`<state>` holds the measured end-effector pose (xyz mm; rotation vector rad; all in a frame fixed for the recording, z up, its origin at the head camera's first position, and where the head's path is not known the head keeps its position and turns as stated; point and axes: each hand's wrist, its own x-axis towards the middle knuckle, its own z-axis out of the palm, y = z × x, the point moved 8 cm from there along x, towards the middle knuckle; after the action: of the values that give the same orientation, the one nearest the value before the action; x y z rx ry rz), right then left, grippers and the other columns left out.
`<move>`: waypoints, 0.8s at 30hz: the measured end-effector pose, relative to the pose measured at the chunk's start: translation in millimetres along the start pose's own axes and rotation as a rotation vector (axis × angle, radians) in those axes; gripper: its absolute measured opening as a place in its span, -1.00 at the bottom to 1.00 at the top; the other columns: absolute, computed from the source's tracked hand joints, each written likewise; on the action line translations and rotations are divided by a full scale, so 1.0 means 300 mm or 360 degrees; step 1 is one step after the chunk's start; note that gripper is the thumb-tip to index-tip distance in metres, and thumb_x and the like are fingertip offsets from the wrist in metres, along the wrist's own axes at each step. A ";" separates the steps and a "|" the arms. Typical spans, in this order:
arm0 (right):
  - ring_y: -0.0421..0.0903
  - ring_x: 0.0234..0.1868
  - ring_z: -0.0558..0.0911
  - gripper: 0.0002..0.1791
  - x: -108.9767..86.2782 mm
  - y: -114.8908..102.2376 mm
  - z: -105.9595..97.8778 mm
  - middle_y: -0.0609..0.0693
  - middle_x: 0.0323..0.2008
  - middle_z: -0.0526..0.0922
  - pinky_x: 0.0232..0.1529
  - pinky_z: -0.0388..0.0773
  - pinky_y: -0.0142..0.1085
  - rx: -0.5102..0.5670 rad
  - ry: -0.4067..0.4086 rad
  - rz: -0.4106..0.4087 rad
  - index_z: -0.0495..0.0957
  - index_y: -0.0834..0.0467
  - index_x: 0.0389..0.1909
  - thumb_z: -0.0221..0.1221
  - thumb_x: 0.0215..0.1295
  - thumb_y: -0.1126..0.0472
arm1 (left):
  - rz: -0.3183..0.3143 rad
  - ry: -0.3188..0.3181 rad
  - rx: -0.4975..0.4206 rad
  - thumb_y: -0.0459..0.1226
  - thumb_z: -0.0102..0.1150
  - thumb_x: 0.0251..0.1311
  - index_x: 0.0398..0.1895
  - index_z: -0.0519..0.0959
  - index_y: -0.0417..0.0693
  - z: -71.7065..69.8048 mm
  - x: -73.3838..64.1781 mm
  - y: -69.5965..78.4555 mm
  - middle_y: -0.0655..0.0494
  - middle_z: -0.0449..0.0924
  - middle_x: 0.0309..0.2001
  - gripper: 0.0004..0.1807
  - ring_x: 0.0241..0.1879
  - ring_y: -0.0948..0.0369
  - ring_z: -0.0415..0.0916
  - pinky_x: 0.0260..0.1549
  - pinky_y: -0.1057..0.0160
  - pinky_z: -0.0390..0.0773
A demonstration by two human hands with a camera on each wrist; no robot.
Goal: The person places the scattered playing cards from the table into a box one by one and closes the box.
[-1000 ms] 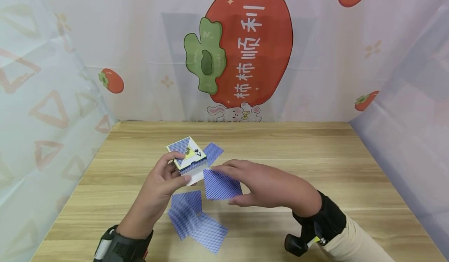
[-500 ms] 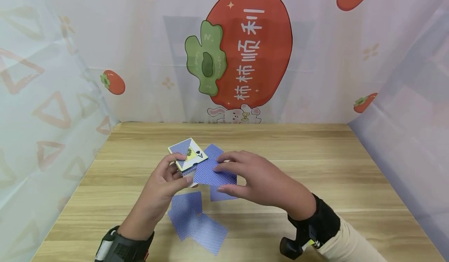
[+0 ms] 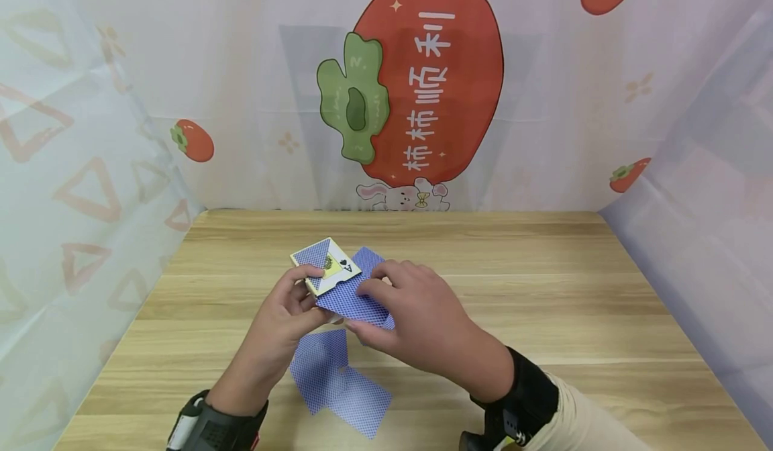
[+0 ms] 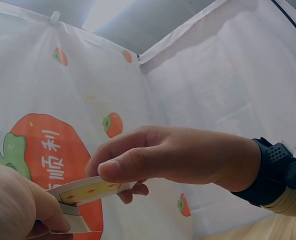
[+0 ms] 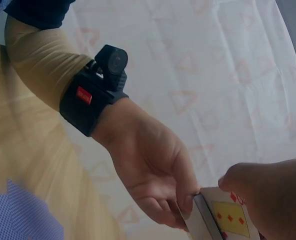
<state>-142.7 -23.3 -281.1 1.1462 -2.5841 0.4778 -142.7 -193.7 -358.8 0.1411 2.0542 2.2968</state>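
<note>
My left hand (image 3: pixel 278 327) grips a playing-card box (image 3: pixel 345 266) with an ace of spades on its front, tilted above the table. Between the fingers and thumb of my right hand (image 3: pixel 431 313) is a blue-backed playing card (image 3: pixel 347 298), its left end at the box's mouth, below the front edge. Red diamonds on a yellow panel show on the card's face (image 5: pixel 231 220) in the right wrist view. The box's white flap (image 5: pixel 194 222) lies near my left thumb. Seen from the left wrist, the right thumb presses on the card (image 4: pixel 83 194).
Overlapping blue-backed cards (image 3: pixel 362 401) lie face down on the wooden table (image 3: pixel 543 276), nearer than the hands. Another blue-backed card (image 3: pixel 370 258) shows behind the box. A printed cloth backdrop (image 3: pixel 241 68) encloses the table's back and sides.
My right hand has brought the card leftward, from beside the box to its mouth, partly under the front edge. The left hand and the box have hardly moved.
</note>
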 end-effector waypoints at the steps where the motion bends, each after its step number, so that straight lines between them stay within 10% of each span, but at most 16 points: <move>1: -0.16 -0.09 0.56 -0.49 0.000 -0.004 -0.001 -0.12 -0.04 0.62 -0.15 0.59 -0.32 -0.0024 0.0018 0.0008 0.70 -0.06 0.03 0.25 0.26 -0.32 | -0.0001 0.0007 0.0004 -0.54 0.19 0.26 0.25 0.28 -0.07 -0.001 0.001 -0.001 -0.21 0.36 0.26 -0.45 0.09 0.18 0.58 -0.04 0.25 0.65; 17: -0.15 -0.38 0.58 -0.49 -0.005 -0.066 -0.039 -0.02 -0.18 0.65 -0.44 0.54 -0.35 -0.0280 0.0237 0.0139 0.71 0.01 -0.10 0.25 0.24 -0.33 | -0.0002 0.0062 0.0029 -0.55 0.22 0.23 0.25 0.29 -0.09 -0.003 0.002 0.004 -0.21 0.37 0.26 -0.44 0.07 0.18 0.59 -0.07 0.26 0.66; 24: -0.16 -0.40 0.53 -0.44 0.005 -0.089 -0.009 -0.03 -0.21 0.63 -0.44 0.53 -0.36 -0.0296 0.0112 0.0119 0.68 0.01 -0.09 0.19 0.27 -0.39 | -0.0003 0.0035 0.0051 -0.55 0.19 0.26 0.28 0.23 -0.11 0.007 -0.002 0.005 -0.24 0.33 0.29 -0.41 0.08 0.17 0.59 -0.01 0.30 0.64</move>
<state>-123.2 -40.2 -273.2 0.9571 -2.5550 0.2809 -142.0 -191.8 -357.2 0.1159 2.1011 2.2758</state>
